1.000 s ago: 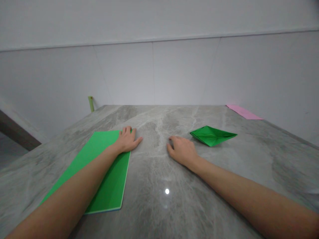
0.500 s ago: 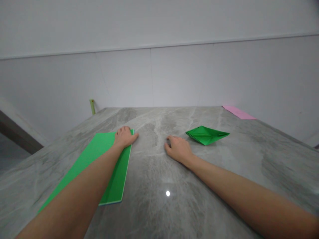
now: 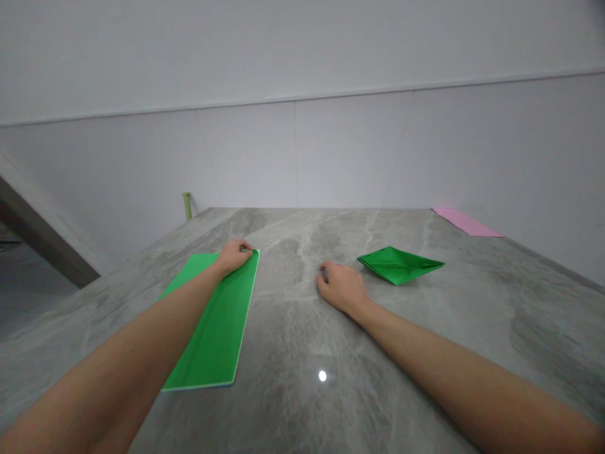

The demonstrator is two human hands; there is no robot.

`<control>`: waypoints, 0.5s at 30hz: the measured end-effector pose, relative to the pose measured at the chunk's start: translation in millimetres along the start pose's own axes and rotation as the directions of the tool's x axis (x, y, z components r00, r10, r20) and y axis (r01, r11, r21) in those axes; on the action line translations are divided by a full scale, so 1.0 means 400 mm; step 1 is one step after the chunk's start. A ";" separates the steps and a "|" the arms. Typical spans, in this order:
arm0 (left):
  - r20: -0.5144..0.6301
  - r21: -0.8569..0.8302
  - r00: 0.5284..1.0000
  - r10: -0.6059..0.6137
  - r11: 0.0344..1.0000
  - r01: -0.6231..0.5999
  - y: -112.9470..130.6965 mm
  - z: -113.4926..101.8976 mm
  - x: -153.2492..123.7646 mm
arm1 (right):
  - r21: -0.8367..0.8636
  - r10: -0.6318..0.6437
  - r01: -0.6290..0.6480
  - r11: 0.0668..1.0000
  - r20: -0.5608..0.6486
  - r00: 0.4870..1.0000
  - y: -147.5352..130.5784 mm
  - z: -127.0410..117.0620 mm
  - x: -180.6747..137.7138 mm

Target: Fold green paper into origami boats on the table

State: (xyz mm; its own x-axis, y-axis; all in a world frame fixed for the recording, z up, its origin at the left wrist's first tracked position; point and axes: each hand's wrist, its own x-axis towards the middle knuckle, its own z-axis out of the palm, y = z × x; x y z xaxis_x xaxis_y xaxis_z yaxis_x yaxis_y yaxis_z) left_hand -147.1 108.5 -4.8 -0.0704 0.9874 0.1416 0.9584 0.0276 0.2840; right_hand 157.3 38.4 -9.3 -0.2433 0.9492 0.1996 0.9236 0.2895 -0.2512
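A stack of green paper (image 3: 222, 340) lies flat on the left of the table, with a pale edge showing along its near and right sides. At its far right corner my left hand (image 3: 235, 255) pinches the top sheet between thumb and fingers, my forearm crossing over the stack. My right hand (image 3: 343, 285) rests on the table, fingers loosely curled and thumb apart from them, with nothing seen in it. Just beyond and to the right of that hand sits a folded green paper shape (image 3: 399, 265), pointed at both ends.
The grey marbled table (image 3: 293, 328) meets a white wall (image 3: 331, 151) at the back. A pink sheet of paper (image 3: 466, 222) lies by the far right edge. Near the far left edge a yellow-green strip (image 3: 188, 205) stands up.
My left hand has gone from lying flat with fingers spread on the stack to pinching its far right corner. My right hand stays in place. The view has shifted slightly.
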 end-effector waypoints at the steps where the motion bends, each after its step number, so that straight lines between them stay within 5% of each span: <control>1: 0.001 -0.015 1.000 0.016 1.000 -0.016 -0.005 -0.005 -0.004 | 0.014 0.003 -0.003 1.000 0.000 1.000 0.001 0.000 0.001; 5: -0.084 -0.071 0.992 0.090 0.993 -0.096 0.006 -0.021 -0.014 | 0.095 -0.001 0.002 0.995 -0.009 1.000 0.001 -0.004 0.002; 9: -0.163 -0.127 0.965 0.206 0.966 -0.227 0.090 -0.040 -0.013 | 0.269 -0.117 0.112 0.957 0.001 0.993 0.000 -0.010 0.003; 12: -0.175 -0.149 0.932 0.319 0.927 -0.345 0.204 -0.047 -0.029 | 0.599 -0.210 0.174 0.781 -0.010 0.978 0.003 -0.004 0.010; 15: -0.181 -0.154 0.897 0.403 0.890 -0.430 0.332 -0.048 -0.064 | 0.838 -0.145 0.073 0.541 0.008 0.989 0.015 0.017 0.024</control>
State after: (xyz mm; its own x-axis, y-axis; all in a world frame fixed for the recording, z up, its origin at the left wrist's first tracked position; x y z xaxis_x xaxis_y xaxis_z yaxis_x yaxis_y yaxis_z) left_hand -23.2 83.9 47.7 0.2729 0.8690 0.4127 0.8403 -0.4242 0.3376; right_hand 158.5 49.9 -15.2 -0.3770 0.8980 0.2267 0.2333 0.3289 -0.9151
